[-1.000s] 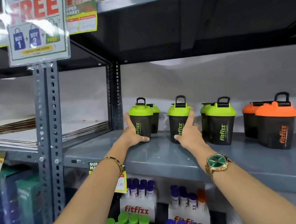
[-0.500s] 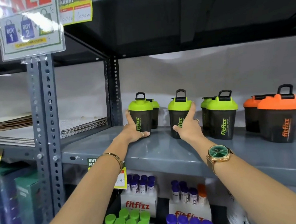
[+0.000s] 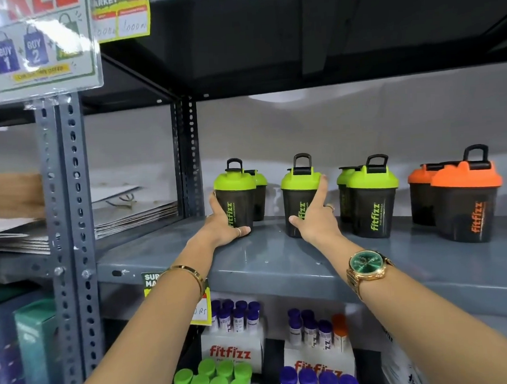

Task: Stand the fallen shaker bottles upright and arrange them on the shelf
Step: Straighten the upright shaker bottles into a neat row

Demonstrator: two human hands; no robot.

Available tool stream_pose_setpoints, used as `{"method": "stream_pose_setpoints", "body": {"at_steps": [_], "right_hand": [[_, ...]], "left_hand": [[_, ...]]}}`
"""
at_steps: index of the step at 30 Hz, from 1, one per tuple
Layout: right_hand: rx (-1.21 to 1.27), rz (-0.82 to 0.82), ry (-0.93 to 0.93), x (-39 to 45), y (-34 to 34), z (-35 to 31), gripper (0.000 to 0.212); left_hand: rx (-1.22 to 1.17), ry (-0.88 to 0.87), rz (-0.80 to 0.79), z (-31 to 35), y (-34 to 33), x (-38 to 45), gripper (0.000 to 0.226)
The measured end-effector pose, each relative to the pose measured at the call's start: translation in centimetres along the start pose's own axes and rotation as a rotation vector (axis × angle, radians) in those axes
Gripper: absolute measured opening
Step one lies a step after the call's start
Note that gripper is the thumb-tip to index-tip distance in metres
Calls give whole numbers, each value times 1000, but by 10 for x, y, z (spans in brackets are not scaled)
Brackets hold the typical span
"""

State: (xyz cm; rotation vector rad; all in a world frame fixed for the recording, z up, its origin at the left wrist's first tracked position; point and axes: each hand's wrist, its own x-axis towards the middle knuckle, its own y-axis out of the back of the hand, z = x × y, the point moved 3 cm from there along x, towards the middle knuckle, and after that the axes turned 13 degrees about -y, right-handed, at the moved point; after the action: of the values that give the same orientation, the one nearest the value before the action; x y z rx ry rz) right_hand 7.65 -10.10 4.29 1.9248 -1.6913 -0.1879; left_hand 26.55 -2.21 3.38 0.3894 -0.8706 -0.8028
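Note:
Several dark shaker bottles stand upright on the grey shelf (image 3: 280, 258). My left hand (image 3: 223, 226) wraps the base of the leftmost green-lidded shaker (image 3: 237, 193), with another green one (image 3: 259, 191) right behind it. My right hand (image 3: 316, 217) grips the second green-lidded shaker (image 3: 298, 189), fingers up its right side to the lid. Further right stand a pair of green-lidded shakers (image 3: 371, 196) and a pair of orange-lidded shakers (image 3: 466, 202).
A perforated grey upright (image 3: 67, 233) with a promo sign (image 3: 41, 47) stands at left, and a second upright (image 3: 189, 157) borders the shelf. Flat paper bags (image 3: 128, 211) lie on the left shelf. Below sit boxes of small tubes (image 3: 234, 341). The dark upper shelf (image 3: 296, 40) hangs overhead.
Both hands keep hold of their shakers and have pressed closer around them; the view has tilted slightly upward. The bottles stay upright in the same spots.

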Motion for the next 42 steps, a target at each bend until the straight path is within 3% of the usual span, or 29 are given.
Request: {"method": "stream_pose_setpoints", "body": {"at_steps": [5,12,17,21,25,30,34,36,40,42], "right_hand": [[1,168,38,-8,15,0,117],[5,527,212,-19,63,7,55],[-77,693,227,-15,113,33,38],[-147,726,89,-3,153,65,49],[-140,660,-64,8,183,93,76],[-118,519,-81,25,203,118,105],[25,361,-202,42,203,131,119],[101,274,-287,46,197,133,112],[110,208,-343,56,191,134,93],[97,202,-358,59,190,136,84]], "left_hand": [[1,-47,113,10,2,-8,127],[458,-497,399,63,13,-32,74],[303,-667,370,108,-20,-44,48],[144,-709,340,146,-58,-43,43],[-20,-591,258,166,-93,-30,58],[-302,-240,38,178,-132,-4,114],[-367,-73,-47,181,-151,18,124],[-380,-26,-117,177,-160,22,120],[-363,-32,-163,169,-168,33,67],[-373,-35,-177,168,-169,37,66]]}}
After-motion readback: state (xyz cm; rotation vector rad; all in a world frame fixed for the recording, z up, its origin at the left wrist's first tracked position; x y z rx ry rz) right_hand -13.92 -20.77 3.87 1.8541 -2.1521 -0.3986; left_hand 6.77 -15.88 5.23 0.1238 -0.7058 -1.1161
